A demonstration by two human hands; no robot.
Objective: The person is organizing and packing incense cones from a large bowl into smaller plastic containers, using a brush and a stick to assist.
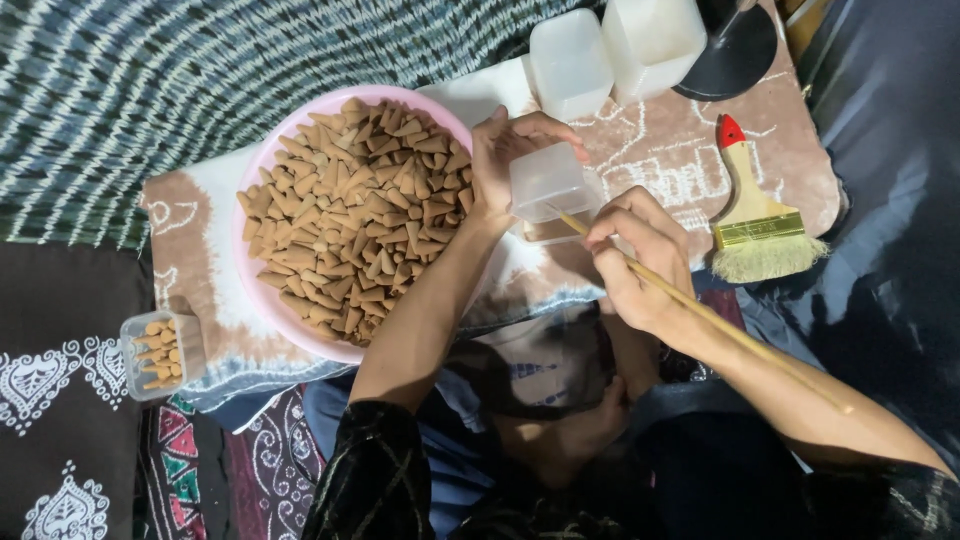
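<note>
I count four small clear plastic boxes: one in my left hand, two empty ones above it, and one filled box lower left. There is one pink bowl with too many cones to count, one thin stick, one paintbrush and one dark disc.

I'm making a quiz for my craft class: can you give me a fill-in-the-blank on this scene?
1. The left hand holds a small clear ___.
2. The right hand holds a thin wooden ___.
3. The pink bowl is heaped with brown ___.
4. The brush has a ___ handle tip.

Missing: box; stick; cones; red
</note>
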